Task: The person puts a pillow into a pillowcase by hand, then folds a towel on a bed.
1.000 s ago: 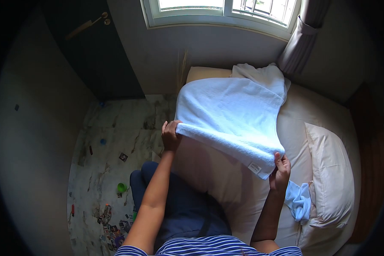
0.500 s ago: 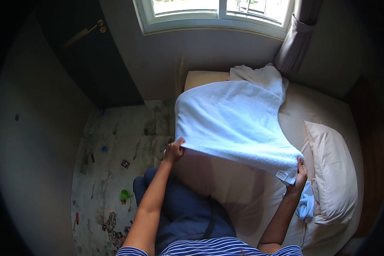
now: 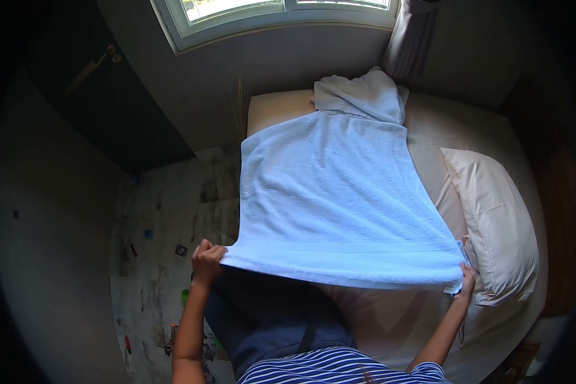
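A white towel [image 3: 339, 192] is spread wide over the bed [image 3: 390, 326], its near edge pulled taut between my hands. My left hand [image 3: 208, 261] is closed around its near left corner, just past the bed's left side. The near right corner is pinched in my right hand [image 3: 467, 281], close to the pillow [image 3: 496, 224]. The far part of the towel lies flat on the mattress. Beyond it sits a crumpled white cloth [image 3: 361, 96] at the bed's far end. Part of a small bundle beside the pillow is hidden by the towel and my right hand.
On the floor [image 3: 166, 237] at left lie scattered small items, among them a green cup [image 3: 185, 296] and a red object [image 3: 128, 344]. A dark door [image 3: 109, 96] stands at the far left. A window [image 3: 237, 13] and a tied curtain [image 3: 413, 38] are behind the bed.
The towel has come down from a billowing shape and now lies flatter and wider. Both hands have moved lower and nearer to me, with the left further left. The view has shifted too.
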A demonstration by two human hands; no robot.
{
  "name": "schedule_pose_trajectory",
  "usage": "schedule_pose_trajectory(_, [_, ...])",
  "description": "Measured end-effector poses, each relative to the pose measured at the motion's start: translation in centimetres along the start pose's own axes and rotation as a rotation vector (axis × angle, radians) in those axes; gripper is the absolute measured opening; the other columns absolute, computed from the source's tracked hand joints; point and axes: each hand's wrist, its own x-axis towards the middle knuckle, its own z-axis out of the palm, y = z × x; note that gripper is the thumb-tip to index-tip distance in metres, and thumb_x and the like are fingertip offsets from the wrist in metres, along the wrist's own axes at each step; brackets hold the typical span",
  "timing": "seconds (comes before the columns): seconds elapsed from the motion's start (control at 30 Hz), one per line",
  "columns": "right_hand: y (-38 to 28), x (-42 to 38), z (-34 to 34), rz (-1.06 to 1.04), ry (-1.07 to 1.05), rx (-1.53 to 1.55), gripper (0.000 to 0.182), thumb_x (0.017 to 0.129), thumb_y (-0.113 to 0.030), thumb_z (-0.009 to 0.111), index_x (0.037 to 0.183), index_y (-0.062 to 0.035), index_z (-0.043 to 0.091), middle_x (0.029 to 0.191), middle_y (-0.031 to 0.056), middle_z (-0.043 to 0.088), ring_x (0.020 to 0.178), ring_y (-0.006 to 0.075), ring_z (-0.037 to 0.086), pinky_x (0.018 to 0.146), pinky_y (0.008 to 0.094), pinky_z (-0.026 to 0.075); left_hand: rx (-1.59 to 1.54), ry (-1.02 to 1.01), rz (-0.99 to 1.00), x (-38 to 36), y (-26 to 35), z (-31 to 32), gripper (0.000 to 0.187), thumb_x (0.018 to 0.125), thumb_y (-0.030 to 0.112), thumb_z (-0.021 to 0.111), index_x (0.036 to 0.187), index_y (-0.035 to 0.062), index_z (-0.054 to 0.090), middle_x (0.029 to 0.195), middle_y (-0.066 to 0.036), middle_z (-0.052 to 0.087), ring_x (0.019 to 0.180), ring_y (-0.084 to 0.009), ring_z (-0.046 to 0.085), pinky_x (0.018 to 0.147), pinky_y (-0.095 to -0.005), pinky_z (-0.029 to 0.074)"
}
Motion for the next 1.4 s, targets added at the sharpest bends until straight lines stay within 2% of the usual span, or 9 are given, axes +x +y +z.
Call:
schedule_pose_trajectory(0.1, [2.6,0.5,-2.5,0.182,-0.051,-0.24,0.017,0.091,-0.013,0.052,0.088,0.0009,0.061,0.081,0.0072,0.064,0.07,0.016,0.061,0.067,0.0295,0.049,-0.067,-0.22,-0.043,-3.8,0.2,-1.7,0.021,0.063,0.004,0.064,0.081,0.0153,0.068,0.08,-0.003,0.065,0.068,-0.0248,0.055,0.064,-0.038,0.048])
schedule_pose_trajectory(0.17, [5.0,2.0,-4.5,0.058,0.015,-1.037,0.013,0.087,-0.013,0.054,0.087,-0.0026,0.062,0.079,0.0102,0.065,0.072,0.0249,0.063,0.068,0.0376,0.05,-0.013,-0.566,-0.251,-6.0,0.0,-2.2,0.028,0.065,0.005,0.065,0.091,0.0162,0.069,0.098,-0.005,0.065,0.072,-0.0241,0.059,0.069,-0.0373,0.05])
schedule_pose_trajectory(0.27, [3.5,2.3,1.7,-0.015,0.245,-1.844,0.015,0.078,-0.015,0.063,0.09,-0.0057,0.06,0.09,0.0137,0.064,0.083,0.0368,0.06,0.073,0.0484,0.048,-0.834,-0.917,-0.331,-5.4,-3.6,-3.4,0.03,0.077,0.009,0.064,0.107,0.0122,0.065,0.118,-0.007,0.061,0.093,-0.0181,0.063,0.082,-0.0311,0.05])
schedule_pose_trajectory(0.5, [5.0,11.5,27.0,-0.802,-0.267,-1.136,0.041,0.085,-0.024,0.061,0.12,-0.0043,0.053,0.122,0.017,0.053,0.112,0.0336,0.051,0.094,0.0376,0.042,-1.043,-0.232,-0.3,12.5,-10.1,4.9,0.02,0.084,0.002,0.052,0.1,-0.0023,0.063,0.092,-0.007,0.066,0.089,-0.0133,0.061,0.082,-0.027,0.048])
schedule_pose_trajectory(0.7, [11.3,20.1,44.4,-1.0,-0.487,-1.415,0.054,0.088,-0.044,0.051,0.135,-0.0187,0.043,0.146,0.0181,0.029,0.133,0.0349,0.03,0.107,0.0474,0.028,-1.288,0.276,-0.679,27.3,-15.2,20.2,0.021,0.091,0.0,0.042,0.097,0.0,0.062,0.095,-0.008,0.065,0.086,-0.0163,0.063,0.079,-0.0285,0.05])
schedule_pose_trajectory(1.07, [12.3,28.9,47.9,-0.897,0.054,-1.596,0.057,0.089,-0.051,0.046,0.139,-0.026,0.038,0.146,0.0107,0.033,0.135,0.0337,0.028,0.102,0.0625,0.023,-1.052,-0.058,-0.603,38.9,-14.0,24.9,0.019,0.087,0.006,0.054,0.105,0.0043,0.06,0.087,-0.006,0.064,0.07,-0.0116,0.058,0.064,-0.0235,0.047])
schedule_pose_trajectory(1.17, [12.6,28.8,47.6,-0.958,0.086,-1.574,0.054,0.089,-0.05,0.047,0.137,-0.025,0.041,0.144,0.0105,0.035,0.133,0.0336,0.032,0.102,0.0604,0.026,-0.861,-0.568,-0.435,40.5,-9.4,21.0,0.033,0.08,0.012,0.066,0.112,0.0114,0.058,0.081,-0.003,0.061,0.067,-0.0112,0.054,0.063,-0.0251,0.046])
schedule_pose_trajectory(1.3, [12.7,28.7,47.4,-0.987,0.108,-1.529,0.052,0.089,-0.048,0.048,0.135,-0.0238,0.045,0.142,0.0105,0.038,0.131,0.0324,0.035,0.103,0.0583,0.026,-0.251,-0.662,0.18,40.8,-5.1,19.4,0.075,0.057,0.045,0.083,0.12,0.0148,0.054,0.108,-0.011,0.057,0.097,-0.0273,0.056,0.085,-0.0342,0.044])
schedule_pose_trajectory(1.4, [12.5,28.8,47.4,-0.994,0.115,-1.514,0.052,0.089,-0.048,0.048,0.134,-0.0234,0.046,0.142,0.0104,0.039,0.131,0.0317,0.035,0.103,0.0572,0.026,-0.221,-0.733,0.171,40.8,-4.3,19.2,0.085,0.054,0.052,0.081,0.124,0.0128,0.052,0.116,-0.015,0.055,0.107,-0.0343,0.053,0.091,-0.0367,0.043])
